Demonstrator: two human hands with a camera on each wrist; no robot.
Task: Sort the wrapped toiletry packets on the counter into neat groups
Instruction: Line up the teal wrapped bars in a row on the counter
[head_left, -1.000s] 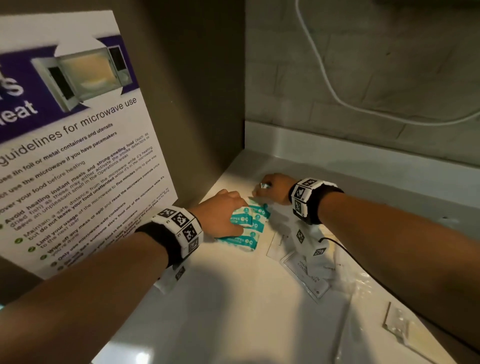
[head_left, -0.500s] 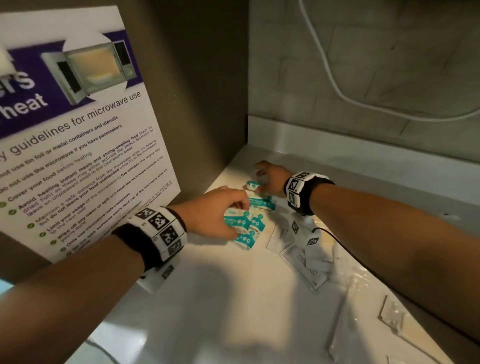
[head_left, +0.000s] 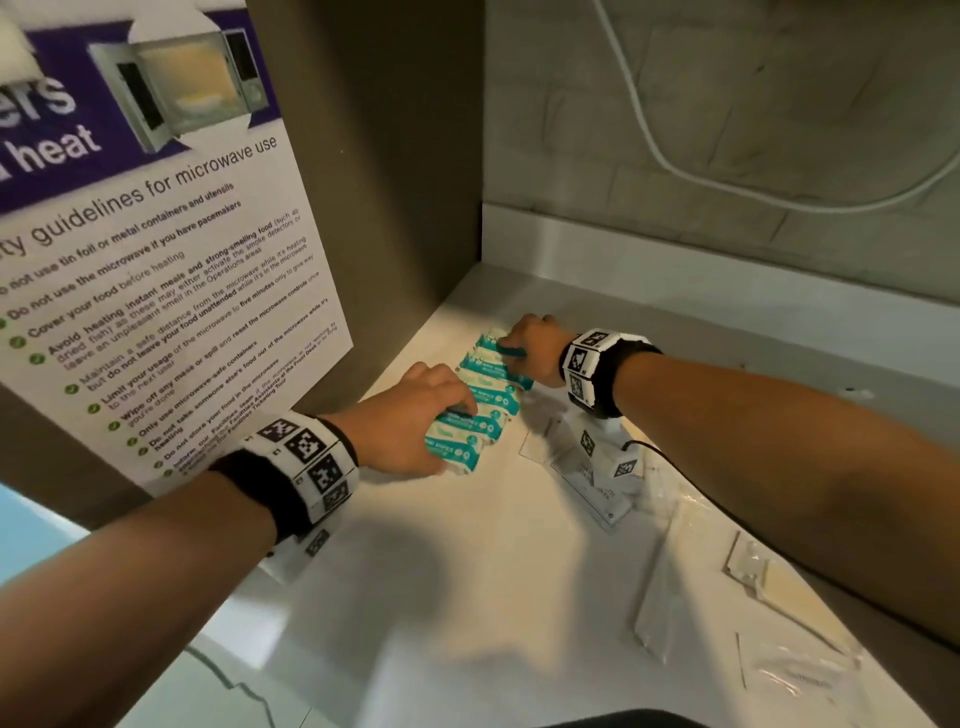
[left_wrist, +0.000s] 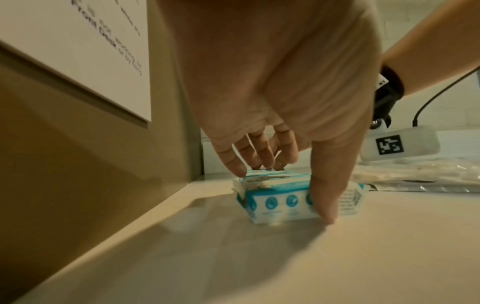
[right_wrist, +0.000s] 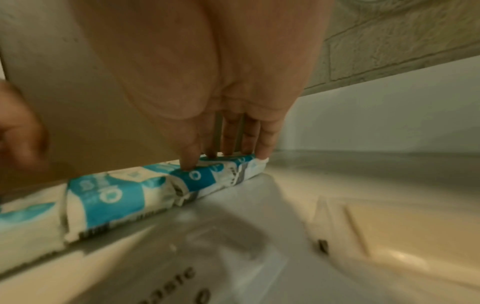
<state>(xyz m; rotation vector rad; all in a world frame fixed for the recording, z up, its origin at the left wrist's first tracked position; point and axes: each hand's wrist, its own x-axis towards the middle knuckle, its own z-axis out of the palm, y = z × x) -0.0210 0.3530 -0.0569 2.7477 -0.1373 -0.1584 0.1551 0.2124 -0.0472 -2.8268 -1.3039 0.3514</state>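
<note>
Teal wipe packets (head_left: 480, 402) lie in a row on counter (head_left: 467, 597), far left by side panel (head_left: 395, 208). Look light, soft, slick; best pressed flat from ends. L hand (head_left: 410, 421) grasps near packets, R hand (head_left: 535, 348) fingertips press far end.

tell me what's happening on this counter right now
A person is lining up teal wet-wipe packets into a row along the counter beside the cabinet wall. The left hand grips the near end of the row, thumb against the front packet, while the right hand presses its fingertips on the far end. Clear-wrapped packets lie unsorted to the right.
</note>
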